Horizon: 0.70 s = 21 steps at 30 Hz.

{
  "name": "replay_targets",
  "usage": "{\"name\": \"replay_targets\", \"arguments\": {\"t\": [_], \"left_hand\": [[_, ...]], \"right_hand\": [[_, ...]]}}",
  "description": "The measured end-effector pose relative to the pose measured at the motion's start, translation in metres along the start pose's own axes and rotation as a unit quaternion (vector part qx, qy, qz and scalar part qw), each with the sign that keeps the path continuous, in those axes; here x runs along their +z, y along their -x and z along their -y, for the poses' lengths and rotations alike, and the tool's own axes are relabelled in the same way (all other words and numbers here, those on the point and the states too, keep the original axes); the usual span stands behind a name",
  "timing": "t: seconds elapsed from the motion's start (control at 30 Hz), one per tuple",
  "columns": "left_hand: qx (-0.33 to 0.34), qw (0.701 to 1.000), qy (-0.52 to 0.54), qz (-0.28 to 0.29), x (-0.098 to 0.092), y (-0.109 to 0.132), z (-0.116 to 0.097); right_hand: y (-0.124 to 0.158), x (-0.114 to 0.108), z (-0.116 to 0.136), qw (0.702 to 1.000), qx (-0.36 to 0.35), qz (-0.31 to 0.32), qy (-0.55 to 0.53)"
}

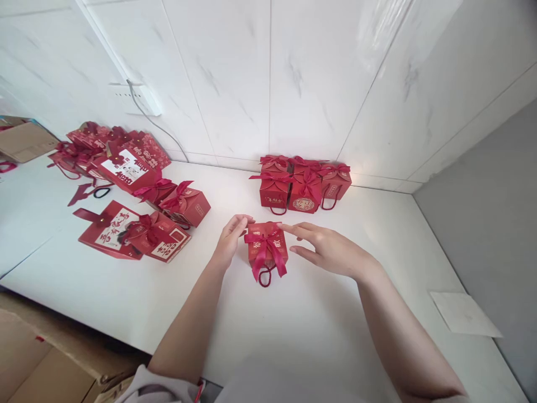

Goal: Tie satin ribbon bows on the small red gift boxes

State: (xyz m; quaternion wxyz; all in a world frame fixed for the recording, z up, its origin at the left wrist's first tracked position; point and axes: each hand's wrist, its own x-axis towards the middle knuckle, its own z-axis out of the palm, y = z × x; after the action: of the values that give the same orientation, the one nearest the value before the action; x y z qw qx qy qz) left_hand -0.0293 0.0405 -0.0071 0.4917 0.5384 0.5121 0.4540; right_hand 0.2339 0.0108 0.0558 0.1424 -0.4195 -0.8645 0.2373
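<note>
A small red gift box (267, 249) with a pink ribbon bow and a dark red cord loop lies on the white table (268, 330), in front of my body. My left hand (230, 240) is at the box's left side, its fingertips by the far left corner and partly hidden there. On the other side, my right hand (325, 246) has its fingers apart, the index fingertip at the far right edge of the box and the thumb just off its right side. Neither hand is wrapped round the box.
Several red ribboned boxes (304, 193) stand against the tiled wall. More red boxes (130, 168) crowd the table's left part, with two (111, 229) lying nearer. A cardboard box (27, 140) is at the far left, another (50, 364) below the table edge. White paper (464, 313) lies right.
</note>
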Motion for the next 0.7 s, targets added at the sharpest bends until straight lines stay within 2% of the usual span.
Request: {"name": "replay_targets", "arguments": {"t": [0.1, 0.2, 0.23, 0.3, 0.37, 0.47, 0.53, 0.63, 0.7], "left_hand": [[-0.003, 0.999, -0.025, 0.048, 0.004, 0.006, -0.005], [-0.016, 0.993, -0.038, 0.109, 0.009, 0.013, -0.009], [-0.012, 0.992, -0.044, 0.118, 0.011, 0.015, -0.01], [-0.003, 0.991, -0.055, 0.122, 0.012, 0.016, -0.01], [-0.021, 0.99, -0.052, 0.13, 0.01, 0.016, -0.01], [-0.057, 0.985, -0.033, 0.158, -0.003, 0.012, -0.009], [-0.043, 0.984, -0.051, 0.165, -0.018, 0.008, -0.011], [-0.006, 0.972, -0.117, 0.203, -0.041, 0.007, -0.017], [0.004, 0.959, -0.144, 0.244, -0.049, 0.01, -0.02]], "right_hand": [[-0.006, 0.005, 0.005, 0.996, -0.012, -0.079, 0.049], [-0.014, 0.022, 0.015, 0.981, -0.002, -0.137, 0.136], [-0.017, 0.029, 0.018, 0.979, -0.004, -0.132, 0.155], [-0.019, 0.042, 0.023, 0.982, -0.007, -0.082, 0.169], [-0.017, 0.049, 0.024, 0.986, 0.025, -0.028, 0.165], [-0.009, 0.042, 0.017, 0.98, 0.118, -0.014, 0.158], [-0.003, 0.029, 0.009, 0.975, 0.16, -0.032, 0.148], [-0.002, 0.017, -0.007, 0.98, 0.164, -0.015, 0.11], [-0.008, 0.024, -0.02, 0.988, 0.134, 0.035, 0.064]]}}
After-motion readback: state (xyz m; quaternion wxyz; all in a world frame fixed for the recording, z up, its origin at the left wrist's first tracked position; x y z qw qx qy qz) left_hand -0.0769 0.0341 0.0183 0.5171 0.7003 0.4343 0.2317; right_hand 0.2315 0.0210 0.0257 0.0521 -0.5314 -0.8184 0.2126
